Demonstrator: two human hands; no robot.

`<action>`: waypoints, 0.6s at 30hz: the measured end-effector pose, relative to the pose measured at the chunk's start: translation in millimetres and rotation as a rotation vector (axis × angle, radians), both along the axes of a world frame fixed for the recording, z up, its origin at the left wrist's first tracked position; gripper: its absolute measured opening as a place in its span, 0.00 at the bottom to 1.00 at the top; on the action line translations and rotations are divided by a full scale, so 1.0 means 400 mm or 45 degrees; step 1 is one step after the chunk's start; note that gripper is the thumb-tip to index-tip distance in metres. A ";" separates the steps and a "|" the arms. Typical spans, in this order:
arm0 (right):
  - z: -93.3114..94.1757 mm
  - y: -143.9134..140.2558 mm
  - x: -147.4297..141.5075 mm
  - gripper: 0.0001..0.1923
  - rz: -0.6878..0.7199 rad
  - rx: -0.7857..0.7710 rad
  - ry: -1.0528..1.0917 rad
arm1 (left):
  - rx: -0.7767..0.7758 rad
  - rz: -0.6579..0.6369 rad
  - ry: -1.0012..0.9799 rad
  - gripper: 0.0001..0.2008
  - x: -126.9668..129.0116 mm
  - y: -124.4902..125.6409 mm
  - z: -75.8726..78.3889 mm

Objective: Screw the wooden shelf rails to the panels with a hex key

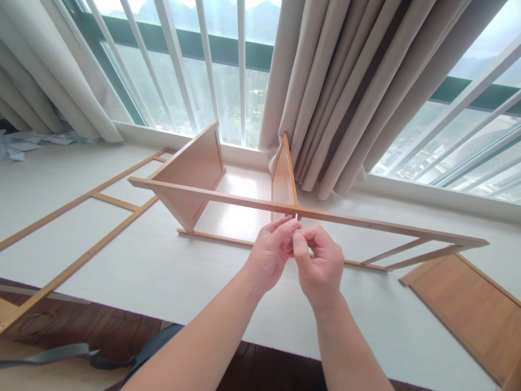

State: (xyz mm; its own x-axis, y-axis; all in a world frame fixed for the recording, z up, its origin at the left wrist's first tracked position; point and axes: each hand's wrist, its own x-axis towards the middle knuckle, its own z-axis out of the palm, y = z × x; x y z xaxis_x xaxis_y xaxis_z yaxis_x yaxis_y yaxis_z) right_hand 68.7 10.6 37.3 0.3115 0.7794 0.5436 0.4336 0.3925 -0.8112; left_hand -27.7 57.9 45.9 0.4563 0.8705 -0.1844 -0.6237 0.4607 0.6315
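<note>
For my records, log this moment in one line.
Left hand: at small metal piece, by wooden rail | Right hand: close beside left | Far-right panel: on white surface

Bright daylight is admitted through white-barred, green-framed glass windows (222,92) across the frame's top, where pale distant hills (264,20) are washed out, while glare is thrown onto the smooth white flat platform (244,184) at centre and the dark brown wooden floor (109,317) at lower left is left dim.
</note>
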 end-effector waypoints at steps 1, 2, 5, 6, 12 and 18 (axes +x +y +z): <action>0.001 0.000 0.000 0.11 -0.002 0.017 -0.018 | -0.008 -0.012 -0.005 0.13 -0.001 0.000 0.000; 0.003 0.001 0.000 0.12 -0.012 0.032 -0.031 | -0.012 -0.023 -0.014 0.13 -0.001 0.000 0.000; 0.008 0.000 -0.006 0.13 -0.087 0.054 -0.038 | -0.010 -0.061 -0.051 0.14 -0.002 0.003 -0.002; 0.010 0.000 -0.009 0.14 -0.106 0.053 -0.038 | -0.010 -0.072 -0.065 0.14 -0.003 0.004 -0.003; 0.010 -0.002 -0.017 0.15 -0.127 0.060 -0.041 | -0.041 -0.113 -0.110 0.13 -0.003 0.006 0.002; 0.003 0.000 -0.019 0.17 -0.164 0.105 -0.064 | -0.057 -0.148 -0.113 0.12 -0.006 0.006 0.002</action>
